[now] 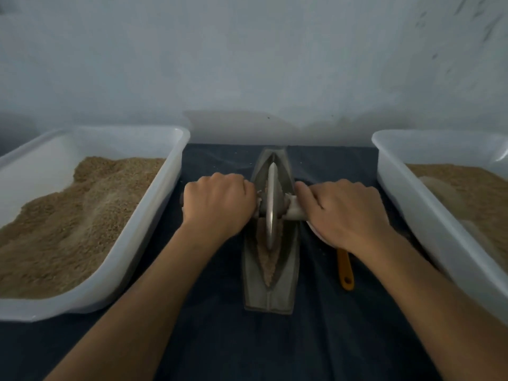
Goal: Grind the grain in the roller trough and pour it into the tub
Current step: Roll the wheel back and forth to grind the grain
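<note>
A grey boat-shaped roller trough (270,295) lies lengthwise in the middle of the dark cloth. A metal disc wheel (271,207) stands in its groove, near the middle. Brownish ground grain (268,266) fills the near part of the groove. My left hand (217,204) grips the left end of the wheel's axle handle, which it hides. My right hand (343,210) grips the right end of the axle (295,213), partly visible. A white tub (154,215) with tan grain stands at the left, and another white tub (406,202) at the right.
A scoop with an orange handle (345,270) lies on the cloth right of the trough, its white bowl mostly under my right hand. A pale wall rises close behind the table. Dark cloth (261,347) covers the surface in front.
</note>
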A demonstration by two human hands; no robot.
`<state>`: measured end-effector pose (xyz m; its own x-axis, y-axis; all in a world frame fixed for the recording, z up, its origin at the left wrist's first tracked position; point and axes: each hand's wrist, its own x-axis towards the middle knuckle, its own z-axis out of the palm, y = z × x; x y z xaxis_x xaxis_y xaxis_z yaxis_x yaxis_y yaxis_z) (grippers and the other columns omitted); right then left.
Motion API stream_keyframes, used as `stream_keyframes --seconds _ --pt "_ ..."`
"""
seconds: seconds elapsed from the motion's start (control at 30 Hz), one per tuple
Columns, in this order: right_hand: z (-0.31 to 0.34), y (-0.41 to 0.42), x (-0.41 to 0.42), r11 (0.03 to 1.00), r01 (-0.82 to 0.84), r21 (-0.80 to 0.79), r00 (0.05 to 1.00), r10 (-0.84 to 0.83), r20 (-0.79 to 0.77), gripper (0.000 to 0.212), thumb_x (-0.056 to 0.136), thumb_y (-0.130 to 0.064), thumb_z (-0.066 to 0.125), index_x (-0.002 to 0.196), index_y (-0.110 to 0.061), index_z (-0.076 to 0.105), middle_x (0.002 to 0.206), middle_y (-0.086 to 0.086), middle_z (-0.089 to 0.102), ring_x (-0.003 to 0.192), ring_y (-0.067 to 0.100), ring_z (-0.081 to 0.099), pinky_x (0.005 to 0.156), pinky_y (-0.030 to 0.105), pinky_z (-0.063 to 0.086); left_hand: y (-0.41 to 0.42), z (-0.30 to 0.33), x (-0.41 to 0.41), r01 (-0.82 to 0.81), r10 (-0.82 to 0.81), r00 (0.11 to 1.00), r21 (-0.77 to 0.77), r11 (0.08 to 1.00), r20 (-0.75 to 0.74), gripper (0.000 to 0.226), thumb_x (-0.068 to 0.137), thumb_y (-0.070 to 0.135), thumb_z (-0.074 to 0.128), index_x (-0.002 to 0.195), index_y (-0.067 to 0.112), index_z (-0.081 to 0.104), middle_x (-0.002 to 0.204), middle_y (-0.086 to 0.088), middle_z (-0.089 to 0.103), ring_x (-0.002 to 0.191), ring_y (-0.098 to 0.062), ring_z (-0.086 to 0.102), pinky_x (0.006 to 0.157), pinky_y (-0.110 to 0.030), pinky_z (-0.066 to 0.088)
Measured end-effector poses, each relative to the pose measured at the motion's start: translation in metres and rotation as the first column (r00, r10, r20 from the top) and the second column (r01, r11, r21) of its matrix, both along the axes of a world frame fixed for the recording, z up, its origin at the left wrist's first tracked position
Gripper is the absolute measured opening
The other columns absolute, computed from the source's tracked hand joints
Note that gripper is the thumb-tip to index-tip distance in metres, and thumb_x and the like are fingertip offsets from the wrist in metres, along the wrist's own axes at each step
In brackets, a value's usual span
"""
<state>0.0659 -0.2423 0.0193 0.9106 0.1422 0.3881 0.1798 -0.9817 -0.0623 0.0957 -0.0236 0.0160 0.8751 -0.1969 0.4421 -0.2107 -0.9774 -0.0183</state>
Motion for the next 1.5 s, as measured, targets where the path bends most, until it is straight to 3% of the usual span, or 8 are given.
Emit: stream_keyframes --seconds 0.2,0.43,0.7,0.83,1.0,1.27,1.4,1.5 --pt "0.013 0.009 0.057 0.985 0.156 0.067 0.988 -0.156 -0.005 0.065 0.103 -0.047 0.024 0.062 -0.011 0.059 0.062 0.005 0.054 0.060 0.025 0.053 0.068 0.037 0.044 -0.011 0.007 0.037 0.054 -0.048 0.995 0.071 0.996 -0.089 0.028 0.102 0.021 0.029 0.074 0.021 0.032 0.083 0.003 0.046 0.071 -0.023 0.043 0.063 -0.038 0.036" --pt "-0.009 0.010 -0.012 0.996 0.080 0.045 0.992 -0.084 0.098 0.066 0.099 -0.052 0.025 0.044 -0.021 0.045 0.038 -0.006 0.038 0.034 0.007 0.038 0.043 0.027 0.038 0.016 -0.006 -0.030 0.097 -0.097 0.995 0.110 0.989 -0.007 0.035 0.099 0.042 0.020 0.067 0.029 0.029 0.057 0.010 0.031 0.046 -0.007 0.025 0.047 -0.025 0.021" --pt "0.005 0.014 0.056 0.982 0.175 0.073 0.980 -0.181 0.083 0.058 0.101 -0.043 0.027 0.057 -0.013 0.052 0.059 0.002 0.048 0.054 0.018 0.041 0.057 0.034 0.032 -0.010 0.009 0.046 0.054 -0.046 0.993 0.078 0.995 -0.110 0.027 0.103 0.024 0.033 0.076 0.020 0.037 0.086 0.003 0.054 0.073 -0.022 0.049 0.065 -0.037 0.042" --pt "-0.002 0.011 0.024 0.989 0.141 0.046 0.990 -0.141 0.009 0.062 0.102 -0.047 0.023 0.056 -0.018 0.053 0.054 0.000 0.050 0.050 0.018 0.047 0.060 0.038 0.050 -0.005 0.007 0.009 0.114 -0.114 0.993 0.174 0.978 -0.010 0.033 0.104 0.036 0.030 0.074 0.026 0.037 0.068 0.009 0.047 0.054 -0.013 0.042 0.052 -0.029 0.027" --pt "-0.013 0.006 -0.034 0.992 0.126 -0.017 0.989 -0.124 0.085 0.067 0.099 -0.051 0.020 0.044 -0.022 0.045 0.041 -0.004 0.039 0.038 0.011 0.040 0.044 0.031 0.040 0.010 0.006 -0.045 0.170 -0.173 0.985 0.086 0.982 0.024 0.040 0.100 0.043 0.001 0.067 0.032 0.021 0.055 0.012 0.029 0.045 -0.003 0.022 0.051 -0.029 0.006" --pt "0.017 0.023 0.065 0.983 0.178 -0.049 0.976 -0.170 0.139 0.061 0.104 -0.041 0.020 0.060 -0.016 0.054 0.057 0.003 0.050 0.056 0.024 0.051 0.063 0.038 0.047 -0.006 0.008 0.051 -0.039 -0.028 0.964 -0.244 0.969 -0.265 0.031 0.105 0.041 0.024 0.109 0.029 0.053 0.094 0.005 0.059 0.074 -0.018 0.048 0.067 -0.038 0.033" --pt "0.013 0.019 0.053 0.983 0.119 -0.142 0.993 -0.117 0.026 0.060 0.102 -0.037 0.008 0.071 -0.019 0.056 0.063 0.000 0.054 0.056 0.019 0.049 0.060 0.039 0.045 -0.003 0.007 0.021 0.104 -0.104 0.984 -0.005 0.995 -0.144 0.021 0.104 0.039 0.034 0.088 0.027 0.042 0.082 0.010 0.051 0.063 -0.012 0.046 0.058 -0.034 0.035" --pt "-0.003 0.015 -0.012 0.993 0.082 -0.083 0.997 -0.080 0.021 0.057 0.105 -0.046 0.009 0.073 -0.029 0.054 0.065 -0.007 0.053 0.055 0.012 0.052 0.057 0.037 0.049 0.010 0.000 -0.030 0.143 -0.143 0.990 0.002 0.990 0.001 0.036 0.106 0.042 0.023 0.102 0.030 0.057 0.090 0.009 0.068 0.070 -0.010 0.063 0.060 -0.030 0.048"
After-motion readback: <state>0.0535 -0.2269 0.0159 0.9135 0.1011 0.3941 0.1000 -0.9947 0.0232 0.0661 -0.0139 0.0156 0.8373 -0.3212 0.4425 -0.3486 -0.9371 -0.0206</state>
